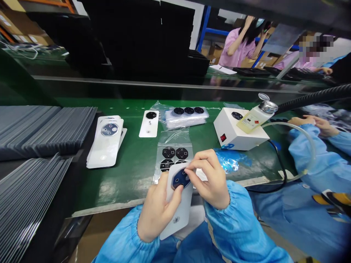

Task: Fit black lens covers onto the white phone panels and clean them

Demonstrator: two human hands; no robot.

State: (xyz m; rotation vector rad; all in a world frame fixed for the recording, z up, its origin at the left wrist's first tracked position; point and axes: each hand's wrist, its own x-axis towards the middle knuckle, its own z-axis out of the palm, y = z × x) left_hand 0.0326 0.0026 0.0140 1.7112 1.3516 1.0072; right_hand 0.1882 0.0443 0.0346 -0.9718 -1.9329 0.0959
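1. The left hand (157, 208) holds a white card (179, 215) in a closed grip, just above the green surface (128, 186). The right hand (210, 179) pinches the edge of a dark blue octagonal lens piece (179, 179) on that card.
2. Just beyond, a clear plastic bag (172, 140) holds black lens pieces (168, 152). Farther on, a second bag (186, 118) holds a white stack.
3. Fingers hide part of the lens piece; the card covers the bag's lower pieces.
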